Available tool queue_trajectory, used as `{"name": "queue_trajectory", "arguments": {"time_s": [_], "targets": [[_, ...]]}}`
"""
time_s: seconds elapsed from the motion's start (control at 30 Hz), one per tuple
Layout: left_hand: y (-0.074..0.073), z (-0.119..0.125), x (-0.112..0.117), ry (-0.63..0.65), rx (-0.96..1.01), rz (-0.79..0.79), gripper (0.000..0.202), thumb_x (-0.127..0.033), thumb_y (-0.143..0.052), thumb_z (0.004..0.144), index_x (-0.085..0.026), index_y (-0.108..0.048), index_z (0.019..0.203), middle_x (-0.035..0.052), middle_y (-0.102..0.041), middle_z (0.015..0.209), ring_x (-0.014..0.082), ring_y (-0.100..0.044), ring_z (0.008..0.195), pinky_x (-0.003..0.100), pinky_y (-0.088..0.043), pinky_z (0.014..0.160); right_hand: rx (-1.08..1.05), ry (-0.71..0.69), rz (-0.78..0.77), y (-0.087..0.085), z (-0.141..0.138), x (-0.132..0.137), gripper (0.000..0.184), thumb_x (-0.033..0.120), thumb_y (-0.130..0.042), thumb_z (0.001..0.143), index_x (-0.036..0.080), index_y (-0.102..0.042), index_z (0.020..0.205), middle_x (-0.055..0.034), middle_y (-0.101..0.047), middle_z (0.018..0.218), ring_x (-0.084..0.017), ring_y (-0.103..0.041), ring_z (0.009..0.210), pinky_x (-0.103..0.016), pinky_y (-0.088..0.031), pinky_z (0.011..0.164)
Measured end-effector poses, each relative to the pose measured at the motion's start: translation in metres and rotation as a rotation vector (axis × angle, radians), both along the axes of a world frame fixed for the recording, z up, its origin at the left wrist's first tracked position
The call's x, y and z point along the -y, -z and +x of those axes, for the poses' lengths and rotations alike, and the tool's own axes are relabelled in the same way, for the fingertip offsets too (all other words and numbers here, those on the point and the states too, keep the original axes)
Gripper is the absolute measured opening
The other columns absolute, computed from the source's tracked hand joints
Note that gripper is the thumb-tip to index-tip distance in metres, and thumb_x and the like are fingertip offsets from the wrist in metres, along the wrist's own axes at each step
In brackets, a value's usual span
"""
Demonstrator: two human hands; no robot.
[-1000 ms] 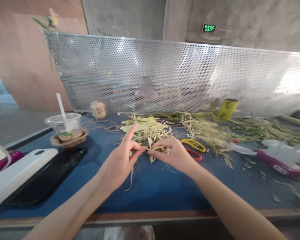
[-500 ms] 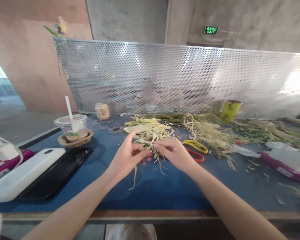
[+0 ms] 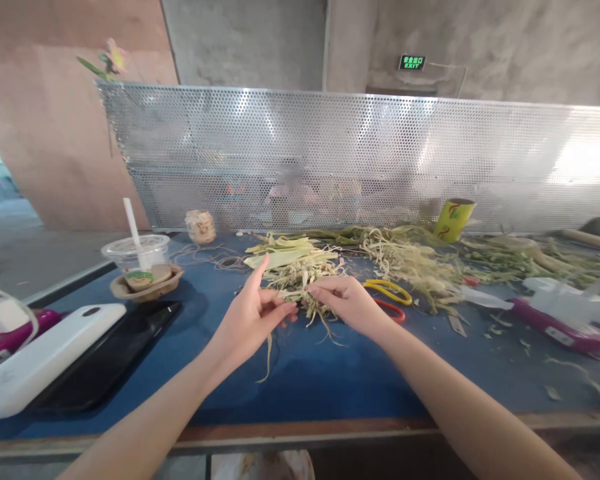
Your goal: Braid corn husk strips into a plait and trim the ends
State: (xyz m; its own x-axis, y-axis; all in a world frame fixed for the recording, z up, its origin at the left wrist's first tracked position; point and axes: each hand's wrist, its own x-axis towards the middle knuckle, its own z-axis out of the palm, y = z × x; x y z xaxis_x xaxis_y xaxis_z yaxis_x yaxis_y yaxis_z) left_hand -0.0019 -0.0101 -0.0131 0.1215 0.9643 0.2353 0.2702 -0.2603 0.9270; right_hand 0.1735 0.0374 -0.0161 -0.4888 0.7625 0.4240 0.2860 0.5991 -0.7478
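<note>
Both my hands meet over the blue table (image 3: 290, 393), at the near end of a pile of dried husk strips. My left hand (image 3: 257, 308) pinches a pale braided husk strand (image 3: 293, 294) between thumb and fingers, its index finger pointing up. Opposite it, my right hand (image 3: 343, 300) has its fingertips closed on the same strand. Loose fibres hang below, one long strip (image 3: 269, 357) dropping under my left hand. Wide pale husk leaves (image 3: 285, 253) lie just behind. Beside my right hand are scissors (image 3: 387, 291) with a yellow and a red handle, partly hidden.
On the left stand a plastic cup (image 3: 137, 248) with a straw, a black tablet-like slab (image 3: 110, 353) and a white device (image 3: 55, 353). Twine (image 3: 200, 233) sits at the back. Shredded husks (image 3: 405, 263), a yellow can (image 3: 454, 220) and a purple power strip (image 3: 560, 327) are rightward. A perforated metal screen (image 3: 330, 153) bounds the table.
The view has shifted slightly. My left hand has drawn a little away from my right, and more of the pale strand shows between their fingertips.
</note>
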Motion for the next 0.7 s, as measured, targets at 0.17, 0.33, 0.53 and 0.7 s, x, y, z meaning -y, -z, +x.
{"name": "queue_trajectory", "arguments": {"time_s": [0.17,0.33,0.53,0.7], "targets": [[0.008,-0.002,-0.005,-0.046,-0.076,0.126,0.083,-0.026,-0.054,0.077,-0.020,-0.001,0.140,0.0148,-0.054,0.118,0.0215,-0.057,0.098,0.036,-0.048,0.077,-0.039,-0.113,-0.154,0.003,-0.004,0.001,0.019,0.032,-0.060,0.074,0.016,-0.063,0.082,-0.0016,-0.064,0.076,-0.012,-0.057,0.067,-0.024,-0.045,0.062],[0.010,-0.001,-0.004,-0.022,-0.202,0.394,0.071,-0.023,-0.051,0.079,-0.021,-0.013,0.139,0.0101,-0.059,0.111,0.0213,-0.051,0.107,0.038,-0.038,0.091,-0.219,-0.137,-0.315,0.006,-0.007,0.000,0.028,0.032,-0.069,0.065,0.018,-0.049,0.080,-0.0003,-0.063,0.075,-0.012,-0.061,0.067,-0.025,-0.046,0.063],[0.009,0.002,-0.009,-0.008,0.083,0.204,0.078,-0.029,-0.061,0.074,-0.015,-0.017,0.138,0.0019,-0.062,0.080,0.0149,-0.057,0.077,0.030,-0.044,0.076,-0.376,-0.210,-0.518,0.009,-0.009,-0.002,0.047,0.028,-0.076,0.056,0.020,-0.042,0.088,0.0035,-0.065,0.067,-0.011,-0.063,0.062,-0.022,-0.045,0.058],[0.001,0.002,-0.010,-0.009,0.245,0.042,0.077,-0.024,-0.065,0.071,-0.016,-0.025,0.135,-0.0027,-0.059,0.070,0.0096,-0.051,0.061,0.026,-0.040,0.061,-0.247,-0.213,-0.509,0.014,-0.010,-0.002,0.025,0.028,-0.072,0.062,0.016,-0.052,0.071,-0.0008,-0.068,0.064,-0.013,-0.065,0.063,-0.025,-0.047,0.063]]}}
